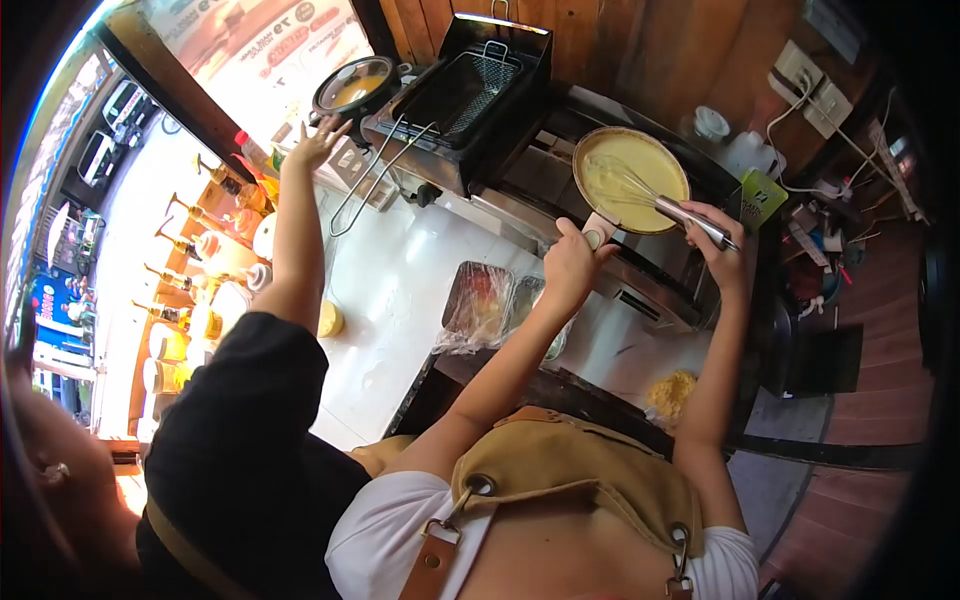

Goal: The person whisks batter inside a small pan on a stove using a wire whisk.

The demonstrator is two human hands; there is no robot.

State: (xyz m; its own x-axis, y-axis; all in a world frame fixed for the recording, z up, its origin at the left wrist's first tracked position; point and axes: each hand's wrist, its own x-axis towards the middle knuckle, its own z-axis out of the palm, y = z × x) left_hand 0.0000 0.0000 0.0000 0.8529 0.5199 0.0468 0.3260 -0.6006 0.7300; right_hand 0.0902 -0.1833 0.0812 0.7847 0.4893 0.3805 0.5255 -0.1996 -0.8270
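Note:
My left hand (574,262) is closed around the handle (600,228) of a round pan (578,160). The pan sits on the cooktop and holds a smooth, pale yellow sauce (650,160). In my right hand (718,248) is a metal whisk (690,214), gripped by its handle, with its wires dipping into the sauce. Below the cooktop on the counter lie trays covered in clear plastic wrap (478,300). A bag of yellow shredded food (671,395) is near my right forearm.
A co-worker's hand (318,143) reaches toward a round dark pot (355,86) at the back left. Beside it stand a black fryer (470,95) with a wire basket and long tongs (375,180). Pump bottles (205,220) line the left edge. Cords hang from wall sockets (815,85).

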